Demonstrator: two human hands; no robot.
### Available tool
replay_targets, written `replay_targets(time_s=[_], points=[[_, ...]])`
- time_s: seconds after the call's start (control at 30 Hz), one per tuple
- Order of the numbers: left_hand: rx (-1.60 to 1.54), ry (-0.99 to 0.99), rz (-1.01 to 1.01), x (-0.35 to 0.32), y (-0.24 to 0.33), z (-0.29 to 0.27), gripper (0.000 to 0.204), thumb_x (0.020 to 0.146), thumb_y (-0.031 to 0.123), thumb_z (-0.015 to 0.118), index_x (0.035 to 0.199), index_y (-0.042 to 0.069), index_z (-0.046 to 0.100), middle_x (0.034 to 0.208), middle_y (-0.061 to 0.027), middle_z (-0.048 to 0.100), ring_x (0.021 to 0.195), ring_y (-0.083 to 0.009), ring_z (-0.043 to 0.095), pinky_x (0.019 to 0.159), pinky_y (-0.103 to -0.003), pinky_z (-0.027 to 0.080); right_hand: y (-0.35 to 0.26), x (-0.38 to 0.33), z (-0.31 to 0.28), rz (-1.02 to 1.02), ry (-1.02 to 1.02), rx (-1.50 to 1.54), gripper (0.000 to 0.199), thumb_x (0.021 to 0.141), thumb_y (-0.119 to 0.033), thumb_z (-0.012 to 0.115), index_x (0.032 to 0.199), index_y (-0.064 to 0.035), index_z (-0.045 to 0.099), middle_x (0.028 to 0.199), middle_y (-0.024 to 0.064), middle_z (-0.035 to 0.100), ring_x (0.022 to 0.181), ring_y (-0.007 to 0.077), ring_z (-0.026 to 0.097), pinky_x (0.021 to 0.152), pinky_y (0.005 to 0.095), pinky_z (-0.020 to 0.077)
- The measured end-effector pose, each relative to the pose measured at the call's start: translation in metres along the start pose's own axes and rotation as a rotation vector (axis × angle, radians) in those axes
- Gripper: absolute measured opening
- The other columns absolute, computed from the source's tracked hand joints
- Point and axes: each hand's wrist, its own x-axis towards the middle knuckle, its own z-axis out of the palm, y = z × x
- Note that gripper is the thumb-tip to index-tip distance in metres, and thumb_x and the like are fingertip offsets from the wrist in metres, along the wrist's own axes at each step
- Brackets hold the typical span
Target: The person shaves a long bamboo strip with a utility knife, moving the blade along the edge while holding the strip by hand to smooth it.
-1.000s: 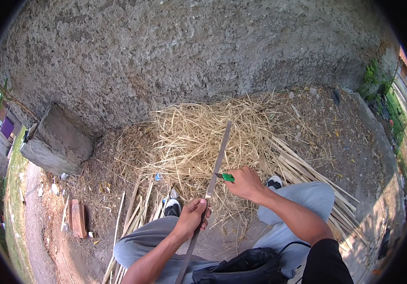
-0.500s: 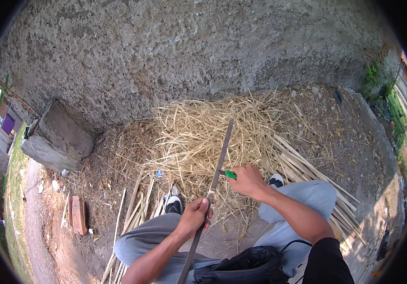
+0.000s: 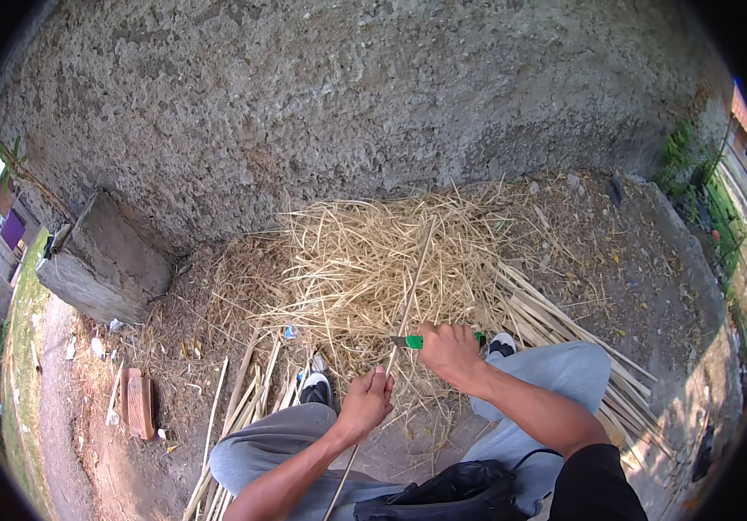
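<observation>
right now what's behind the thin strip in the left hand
Beyond the left hand, the heap of pale shavings shows behind the thin strip. What lies under that heap is covered, as is whatever sits directly behind the left hand.

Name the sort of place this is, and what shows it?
Outdoors, probably a yard or roadside spot used as a makeshift work area: a rough grey wall, bare dirt ground with a heap of pale shavings, and grass at the left edge.
</observation>
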Motion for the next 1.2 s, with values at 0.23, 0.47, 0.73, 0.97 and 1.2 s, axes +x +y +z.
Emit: replay_targets(time_s=[0.23, 0.47, 0.73, 0.97, 1.2], points=[[-0.065, -0.066, -0.083, -0.009, 0.006, 0.005, 0.033, 0.106, 0.033, 0.034, 0.084, 0.009, 0.042, 0.057, 0.0044, 0.030, 0.041, -0.0056, 0.024, 0.037, -0.026, 0.017, 0.016, 0.008, 0.003, -0.025, 0.081, -0.143, 0.016, 0.082, -0.008, 0.055, 0.081, 0.0033, 0.066, 0.067, 0.0206, 0.068, 0.062, 0.0323, 0.070, 0.054, 0.0423, 0.0545], [0.042, -0.098, -0.078, -0.040, -0.010, -0.002, 0.032, 0.105, 0.031, 0.035, 0.086, 0.007, 0.043, 0.057, 0.0029, 0.032, 0.042, -0.0059, 0.027, 0.038, -0.025, 0.019, 0.048, 0.034, -0.010, 0.188, 0.075, -0.140, 0.017, 0.083, -0.008, 0.055, 0.078, 0.0021, 0.068, 0.074, 0.0218, 0.069, 0.069, 0.0327, 0.071, 0.056, 0.0418, 0.0543], [0.219, -0.133, -0.119, -0.063, -0.034, -0.024, 0.038, 0.105, 0.032, 0.039, 0.082, 0.005, 0.050, 0.055, 0.0028, 0.037, 0.045, -0.0050, 0.032, 0.040, -0.023, 0.023, 0.171, 0.047, 0.007, 0.637, 0.135, -0.130, 0.020, 0.086, -0.010, 0.054, 0.091, -0.0006, 0.071, 0.096, 0.0229, 0.069, 0.096, 0.0375, 0.066, 0.080, 0.0479, 0.0529], [0.719, 0.202, 0.355, -0.044, -0.037, -0.049, 0.034, 0.102, 0.027, 0.048, 0.085, -0.001, 0.057, 0.058, -0.0058, 0.052, 0.049, -0.0160, 0.049, 0.049, -0.031, 0.040, 0.102, 0.058, -0.027, 0.628, -0.036, 0.634, 0.025, 0.089, -0.025, 0.066, 0.094, -0.0005, 0.071, 0.075, 0.0104, 0.068, 0.069, 0.0196, 0.064, 0.067, 0.0350, 0.0487], [0.932, 0.206, 0.334, -0.060, -0.019, -0.027, 0.020, 0.097, 0.018, 0.055, 0.100, -0.002, 0.053, 0.070, -0.0233, 0.062, 0.066, -0.0448, 0.064, 0.061, -0.049, 0.049, 0.079, 0.050, -0.034, 0.434, 0.119, 0.844, 0.027, 0.093, -0.026, 0.062, 0.100, -0.0011, 0.070, 0.071, 0.0054, 0.065, 0.061, 0.0142, 0.056, 0.061, 0.0357, 0.0447]])
